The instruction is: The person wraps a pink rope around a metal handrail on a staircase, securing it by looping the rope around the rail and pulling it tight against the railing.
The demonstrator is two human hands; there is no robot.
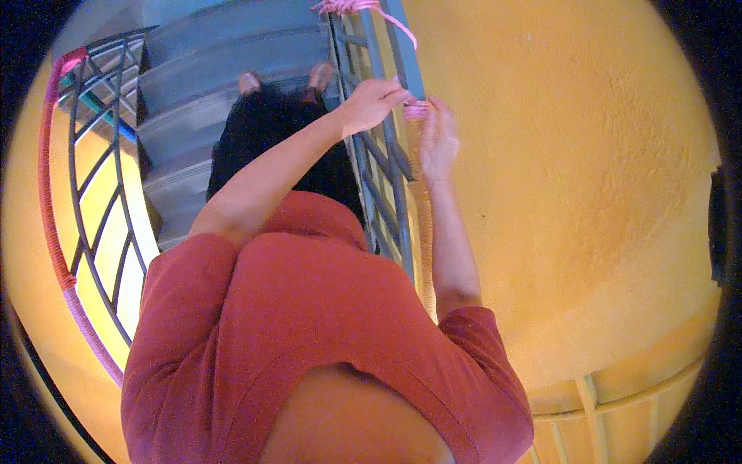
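Observation:
A grey-blue handrail [409,68] runs up along my right side. Pink cord [417,111] is wound round it in a short band between my hands. Below that band the rail is covered in tightly wound yellow-orange cord [422,224]. My left hand [374,105] is closed in a pinch at the rail's left side, with a bit of pink cord at its fingertips. My right hand [440,143] curls against the right side of the rail at the pink band; its fingertips are partly hidden. A loose pink cord bundle [349,6] lies higher on the railing, with a strand hanging from it.
Grey stairs [232,46] lie below, with my feet on a step. On the left stands another railing [116,185] with dark bars; its handrail [48,170] is wrapped in red, pink and purple. A yellow wall [572,155] rises close on the right.

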